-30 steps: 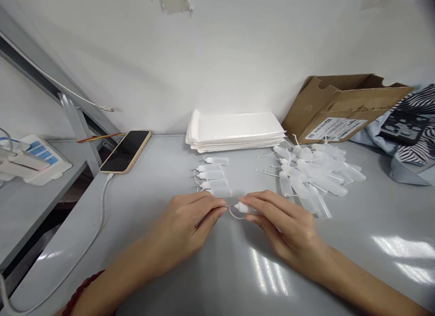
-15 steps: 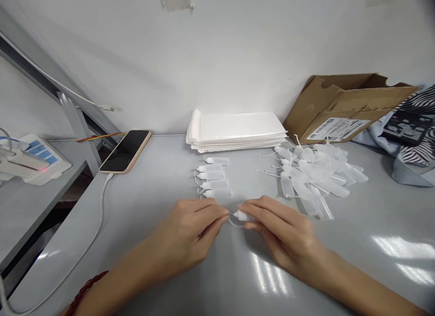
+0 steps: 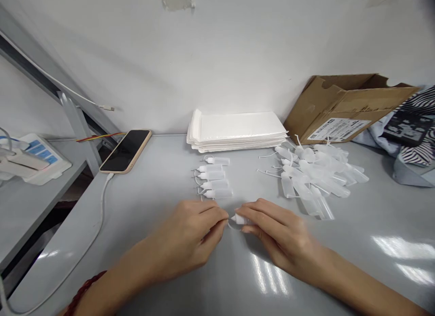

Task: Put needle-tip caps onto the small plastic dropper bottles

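Left hand (image 3: 199, 234): pinched at the tip of the small bottle (image 3: 240, 219).
Right hand (image 3: 283, 230): gripping its body.
Bottle position: I see it between the hands (nozzle leftward).
Bottle row (image 3: 216, 184): just beyond the left hand.
Envelope stack (image 3: 239, 127): behind that row.

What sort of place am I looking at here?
Probably a workbench for light assembly or packing: a pile of small plastic bottles, a stack of white envelopes and an open cardboard box sit on the grey table.
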Action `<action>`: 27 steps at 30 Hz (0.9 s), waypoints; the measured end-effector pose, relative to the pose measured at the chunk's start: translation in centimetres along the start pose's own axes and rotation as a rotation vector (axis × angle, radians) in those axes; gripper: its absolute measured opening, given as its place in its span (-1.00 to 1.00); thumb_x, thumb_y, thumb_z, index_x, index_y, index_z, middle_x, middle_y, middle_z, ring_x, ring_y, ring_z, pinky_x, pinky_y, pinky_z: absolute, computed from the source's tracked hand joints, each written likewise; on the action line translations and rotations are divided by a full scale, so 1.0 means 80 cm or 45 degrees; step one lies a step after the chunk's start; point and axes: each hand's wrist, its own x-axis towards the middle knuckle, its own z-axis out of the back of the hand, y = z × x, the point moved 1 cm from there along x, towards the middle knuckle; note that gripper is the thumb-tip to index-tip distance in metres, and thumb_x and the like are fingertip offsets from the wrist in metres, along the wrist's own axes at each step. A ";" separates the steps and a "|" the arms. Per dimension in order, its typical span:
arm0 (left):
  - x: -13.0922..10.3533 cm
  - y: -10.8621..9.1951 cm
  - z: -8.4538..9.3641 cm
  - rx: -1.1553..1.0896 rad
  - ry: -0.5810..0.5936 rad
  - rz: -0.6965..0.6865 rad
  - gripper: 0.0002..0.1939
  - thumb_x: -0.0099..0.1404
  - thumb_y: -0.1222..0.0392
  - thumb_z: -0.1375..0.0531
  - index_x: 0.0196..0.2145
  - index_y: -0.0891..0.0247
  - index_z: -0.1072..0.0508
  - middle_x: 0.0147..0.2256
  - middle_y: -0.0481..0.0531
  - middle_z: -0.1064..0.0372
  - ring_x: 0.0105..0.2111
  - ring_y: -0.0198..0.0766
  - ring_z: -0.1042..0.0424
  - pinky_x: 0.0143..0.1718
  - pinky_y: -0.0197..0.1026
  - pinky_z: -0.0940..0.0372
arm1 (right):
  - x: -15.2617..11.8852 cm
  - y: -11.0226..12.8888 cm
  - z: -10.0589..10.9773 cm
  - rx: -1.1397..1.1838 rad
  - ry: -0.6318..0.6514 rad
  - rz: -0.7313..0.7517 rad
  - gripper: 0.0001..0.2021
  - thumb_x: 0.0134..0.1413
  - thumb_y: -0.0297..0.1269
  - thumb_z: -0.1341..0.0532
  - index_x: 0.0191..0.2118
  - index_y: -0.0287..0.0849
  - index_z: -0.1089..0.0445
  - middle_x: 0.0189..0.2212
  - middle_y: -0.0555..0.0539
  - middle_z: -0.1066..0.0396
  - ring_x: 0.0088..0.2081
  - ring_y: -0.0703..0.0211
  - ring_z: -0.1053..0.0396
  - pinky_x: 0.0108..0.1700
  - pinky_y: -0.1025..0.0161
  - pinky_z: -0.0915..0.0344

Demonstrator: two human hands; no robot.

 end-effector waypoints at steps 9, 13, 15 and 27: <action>0.003 0.007 0.010 0.087 0.362 0.245 -0.74 0.35 0.25 0.02 -0.44 0.24 -0.39 -0.46 -0.05 -0.38 -0.47 -0.29 -0.33 -0.45 -0.27 -0.11 | 0.007 -0.009 0.015 -0.432 -0.095 -0.060 -0.84 0.21 -0.35 -0.10 -0.16 -0.28 -0.36 -0.28 -0.22 -0.40 -0.27 0.10 -0.36 -0.32 0.19 -0.38; 0.005 0.017 0.013 0.133 0.365 0.324 -0.71 0.35 0.21 0.03 -0.49 0.24 -0.35 -0.52 -0.08 -0.34 -0.53 -0.30 -0.27 -0.50 -0.27 -0.03 | 0.009 -0.027 0.033 -0.911 -0.248 -0.372 -0.79 0.18 -0.31 -0.12 -0.14 -0.29 -0.37 -0.15 -0.33 -0.35 -0.17 -0.11 -0.33 -0.39 0.10 -0.33; 0.005 0.022 0.014 0.141 0.358 0.369 -0.69 0.35 0.20 0.04 -0.51 0.23 -0.33 -0.54 -0.08 -0.32 -0.55 -0.30 -0.25 -0.52 -0.27 -0.01 | 0.006 -0.037 0.040 -1.109 -0.208 -0.518 -0.75 0.15 -0.28 -0.14 -0.11 -0.31 -0.37 -0.12 -0.37 -0.33 -0.16 -0.19 -0.31 -0.39 0.06 -0.32; 0.001 0.027 0.022 0.224 0.373 0.485 -0.67 0.33 0.20 0.04 -0.60 0.23 -0.21 -0.58 -0.06 -0.28 -0.58 -0.27 -0.23 -0.55 -0.26 0.03 | -0.003 -0.066 0.051 -1.344 0.032 -0.760 -0.76 0.15 -0.37 -0.03 -0.21 -0.28 -0.42 -0.43 -0.24 -0.46 -0.34 -0.12 -0.37 -0.41 0.09 -0.20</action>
